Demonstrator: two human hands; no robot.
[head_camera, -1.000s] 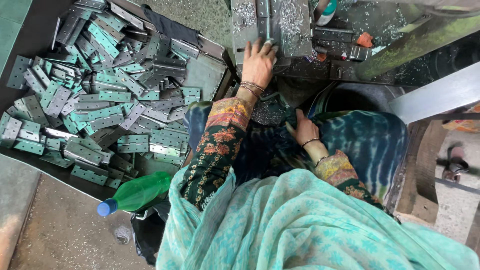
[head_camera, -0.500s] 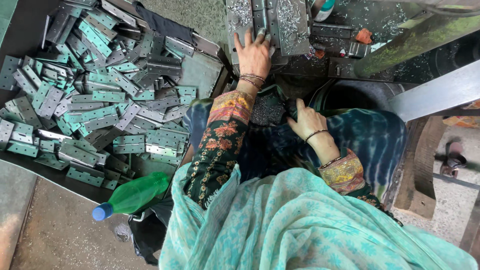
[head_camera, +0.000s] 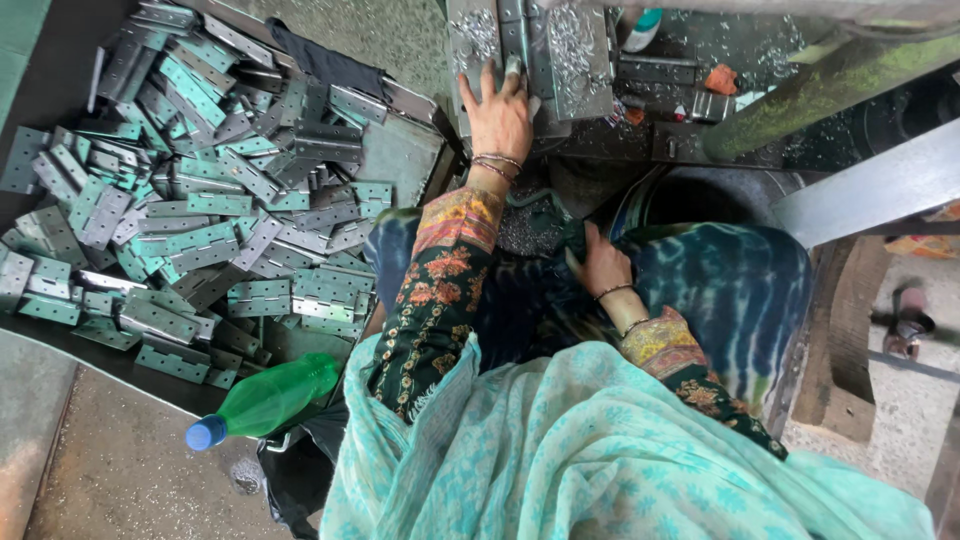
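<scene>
The left hand (head_camera: 500, 115) is stretched out toward twelve o'clock, palm down and fingers (head_camera: 470, 92) spread loose on a grey metal block (head_camera: 560, 50) of the machine, pressing flat rather than gripping anything; the block is dusted with bright metal shavings (head_camera: 570, 35), and more shavings lie in a small heap (head_camera: 525, 228) on the lap just below the wrist bangles. The right hand (head_camera: 600, 265) sits lower, near the middle of the view, resting on the dark blue tie-dyed cloth (head_camera: 720, 290) over the lap; its fingers curl down into the folds, and I cannot tell whether they pinch something small or only rest there. Off at nine to ten o'clock lies a big loose pile of grey-green metal hinges (head_camera: 200, 210) in a shallow tray (head_camera: 400, 155), well apart from both hands; at seven o'clock a green plastic bottle (head_camera: 270, 400) with a blue cap lies on its side by the tray's edge. A pale turquoise shawl (head_camera: 600, 460) fills the foreground at six o'clock; a slanted green pipe (head_camera: 820, 90) crosses at one o'clock.
</scene>
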